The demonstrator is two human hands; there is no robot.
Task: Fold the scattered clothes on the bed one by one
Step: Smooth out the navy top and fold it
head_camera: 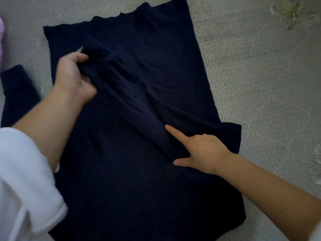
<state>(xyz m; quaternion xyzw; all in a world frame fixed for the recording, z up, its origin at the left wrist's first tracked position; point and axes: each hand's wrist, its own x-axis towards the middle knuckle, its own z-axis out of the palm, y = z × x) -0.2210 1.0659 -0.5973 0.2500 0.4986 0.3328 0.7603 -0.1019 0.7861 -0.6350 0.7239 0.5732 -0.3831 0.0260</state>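
Gripping the loose end of one sleeve (139, 108) of a navy sweater (139, 188) with the left hand (73, 75): thumb on top of the bunched cloth, fingers tucked under it and out of sight. Holding that sleeve slantwise over the body of the sweater, from upper left down to lower right, with soft creases running along its length.

Pressing on the same sleeve near its lower end with the right hand (205, 150): index finger straight and laid against the sleeve's far edge, thumb straight and spread on the near side, the other fingers bent with their tips hidden. Straddling the sleeve with finger and thumb, not closing round it.

Lying spread out and mostly flat on the bed (243, 75), on a pale, finely ribbed cover, with a straight edge farthest from the camera and the widest part toward the near right. Running off the bottom of the view at the near end.

Trailing out to the left, apart from the body of the sweater: the second sleeve (15, 94), cuff uppermost, resting on the cover just beside the left forearm.

Covering the left upper arm, a white sleeve (22, 171) pushed up above the elbow; bare on the right forearm.

Showing at the far left edge, a sliver of pink cloth (1, 28), too cropped to name. Showing at the top right, a blurred greenish stitched motif (291, 13) on the cover.
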